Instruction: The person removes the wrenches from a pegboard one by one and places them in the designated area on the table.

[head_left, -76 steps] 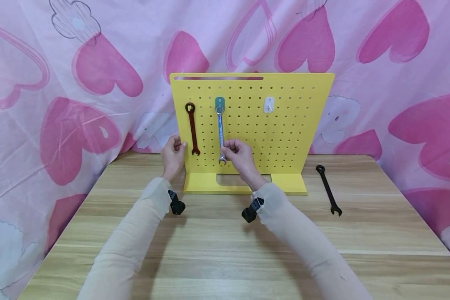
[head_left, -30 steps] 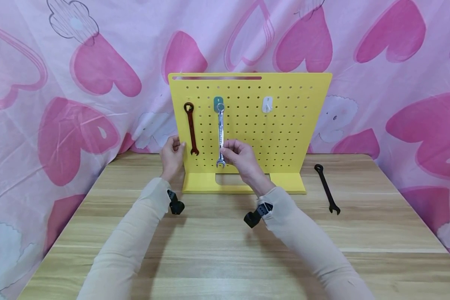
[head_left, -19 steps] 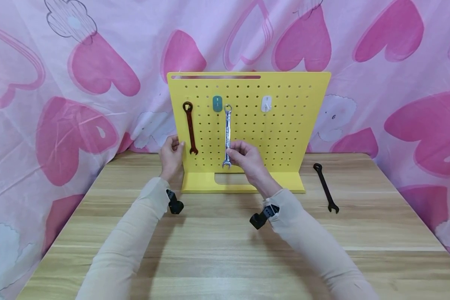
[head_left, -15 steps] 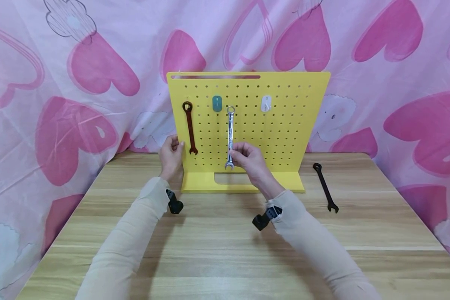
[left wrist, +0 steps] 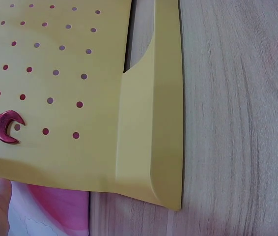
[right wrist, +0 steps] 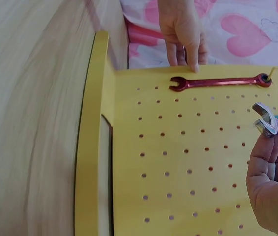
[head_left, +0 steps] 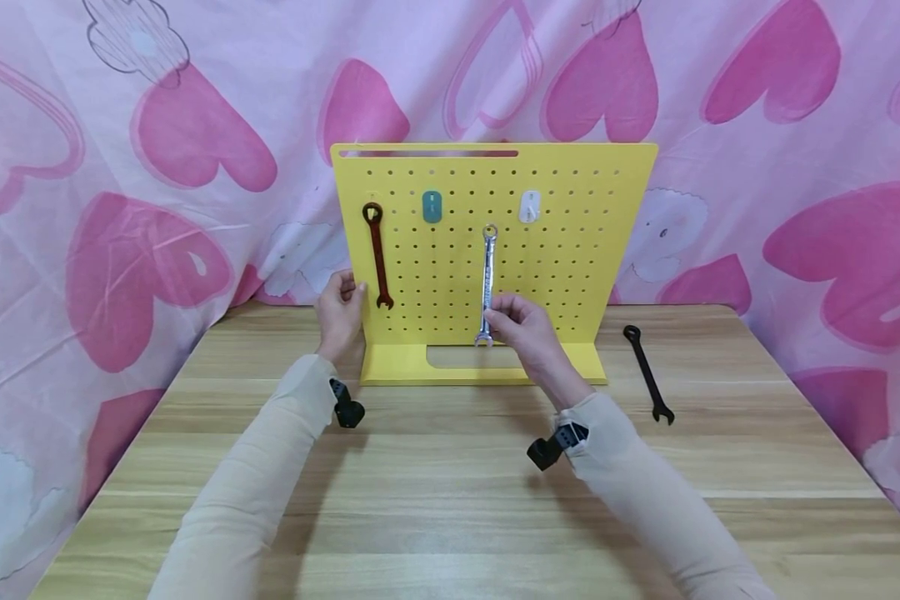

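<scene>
In the head view, my right hand (head_left: 527, 329) pinches a silver combination wrench (head_left: 487, 283) near its open end. The wrench stands nearly upright in front of the yellow pegboard (head_left: 562, 275), ring end up and off any hook. In the right wrist view only the wrench's open jaw end (right wrist: 271, 120) shows above the fingers. My left hand (head_left: 339, 312) grips the pegboard's left edge, with some fingers hidden behind it. Close to that hand, a red wrench (head_left: 378, 258) hangs by its ring at the board's left.
A teal hook (head_left: 432, 207) and a white hook (head_left: 530, 206) sit on the pegboard, bearing nothing. A black wrench (head_left: 648, 375) lies on the wooden table (head_left: 435, 483) right of the board. Behind hangs a pink heart-patterned cloth (head_left: 270, 83).
My right hand has lifted the silver wrench off the teal hook and carried it to the right and slightly down. My left hand stays at the pegboard's edge.
</scene>
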The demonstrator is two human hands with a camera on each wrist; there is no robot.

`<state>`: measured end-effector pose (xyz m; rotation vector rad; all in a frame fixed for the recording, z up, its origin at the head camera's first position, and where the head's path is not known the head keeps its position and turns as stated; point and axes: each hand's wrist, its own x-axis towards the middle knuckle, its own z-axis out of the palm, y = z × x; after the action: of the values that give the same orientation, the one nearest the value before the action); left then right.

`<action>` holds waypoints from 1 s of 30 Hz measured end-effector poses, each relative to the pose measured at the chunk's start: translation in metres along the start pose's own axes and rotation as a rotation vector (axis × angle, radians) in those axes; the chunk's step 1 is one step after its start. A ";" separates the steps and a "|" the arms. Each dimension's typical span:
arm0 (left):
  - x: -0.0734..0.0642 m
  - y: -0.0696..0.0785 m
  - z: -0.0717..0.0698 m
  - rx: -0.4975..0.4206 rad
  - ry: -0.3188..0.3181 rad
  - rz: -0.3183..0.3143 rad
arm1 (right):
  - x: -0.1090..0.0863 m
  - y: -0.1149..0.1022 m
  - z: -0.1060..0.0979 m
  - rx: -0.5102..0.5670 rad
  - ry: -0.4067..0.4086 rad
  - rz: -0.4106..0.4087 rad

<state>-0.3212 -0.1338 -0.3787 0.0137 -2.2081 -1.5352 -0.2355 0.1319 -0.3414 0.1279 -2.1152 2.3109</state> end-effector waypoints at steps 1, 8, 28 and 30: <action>0.000 0.000 0.000 0.002 0.001 0.002 | -0.001 0.001 -0.003 -0.002 0.003 -0.001; 0.000 -0.001 0.001 0.010 0.002 0.010 | -0.006 0.003 -0.022 -0.003 0.016 -0.018; -0.002 0.001 0.002 -0.001 0.006 -0.016 | -0.026 0.008 -0.088 -0.042 0.139 -0.009; -0.002 0.001 0.002 -0.002 0.010 -0.018 | -0.028 0.007 -0.093 -0.045 0.154 -0.004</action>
<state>-0.3197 -0.1310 -0.3791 0.0407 -2.2043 -1.5435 -0.2127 0.2251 -0.3583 -0.0442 -2.0880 2.1905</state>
